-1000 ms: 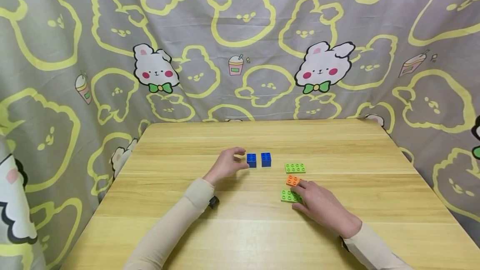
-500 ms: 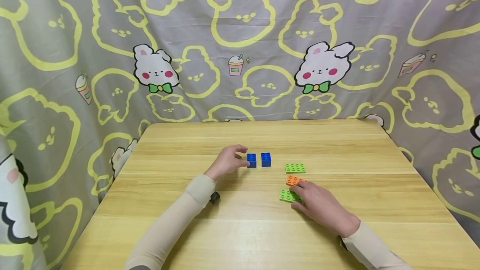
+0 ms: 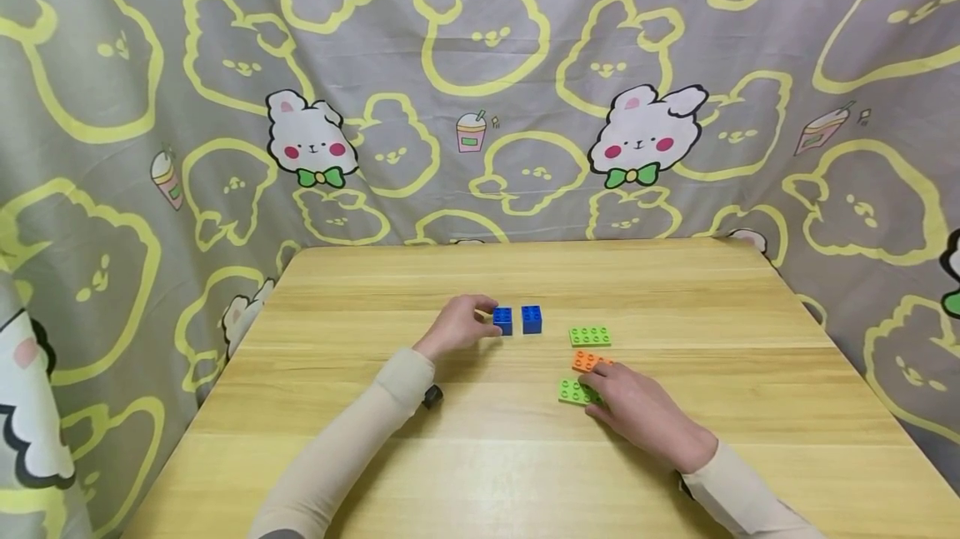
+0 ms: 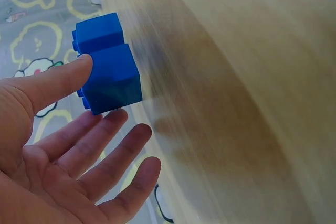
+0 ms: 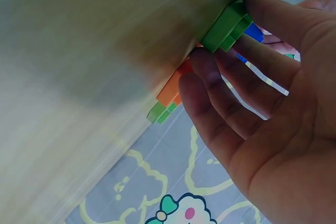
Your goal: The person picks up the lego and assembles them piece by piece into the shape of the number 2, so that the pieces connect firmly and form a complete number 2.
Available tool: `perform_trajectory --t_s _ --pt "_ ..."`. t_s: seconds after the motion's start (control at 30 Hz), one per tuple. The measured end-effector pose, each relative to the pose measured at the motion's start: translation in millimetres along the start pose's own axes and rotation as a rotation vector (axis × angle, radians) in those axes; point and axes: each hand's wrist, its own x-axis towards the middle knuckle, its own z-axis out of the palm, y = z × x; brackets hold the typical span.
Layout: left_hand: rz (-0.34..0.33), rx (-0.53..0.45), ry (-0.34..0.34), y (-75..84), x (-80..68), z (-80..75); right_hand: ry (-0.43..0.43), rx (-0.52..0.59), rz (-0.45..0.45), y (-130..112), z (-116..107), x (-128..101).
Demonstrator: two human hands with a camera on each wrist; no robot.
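Note:
Two blue toy building bricks stand side by side on the table. Beside the left blue brick (image 3: 502, 322) is my left hand (image 3: 459, 325), its thumb and forefinger around the brick's near end. In the left wrist view the thumb overlaps the brick's edge and the other fingers (image 4: 139, 136) are spread and loose; contact is hard to tell. My right hand (image 3: 648, 412) pinches the near green brick (image 3: 572, 391) between thumb and fingers, and covers its right part. An orange brick (image 3: 587, 361) lies just behind, partly hidden by the right fingers.
The second blue brick (image 3: 532, 320) stands a small gap to the right of the first. Behind the orange brick lies a flat green brick (image 3: 591, 336). The wooden table (image 3: 480, 481) meets a patterned cloth (image 3: 517, 47) at its back and sides.
My right hand has shifted slightly left along with the near green brick, uncovering more of the orange one. My left hand has edged a little right, nearer the left blue brick.

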Motion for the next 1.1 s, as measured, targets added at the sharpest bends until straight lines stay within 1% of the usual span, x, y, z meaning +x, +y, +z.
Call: perform_trajectory --t_s 0.1,0.37,0.63,0.83,1.1 --pt "0.001 -0.001 -0.001 0.4 0.2 1.2 0.002 -0.001 -0.007 1 0 0" --pt "-0.01 -0.003 -0.008 0.6 -5.1 0.2 0.001 -0.006 -0.018 0 0 0" --pt "0.011 0.02 -0.018 0.0 -9.5 -0.3 -0.007 -0.005 -0.01 -1 1 1" --pt "-0.005 0.025 -0.023 -0.3 -12.1 -1.6 -0.012 0.002 -0.009 -3 0 2" --pt "-0.001 0.02 -0.033 1.0 -14.9 -1.7 -0.022 0.01 0.011 -5 -1 4"
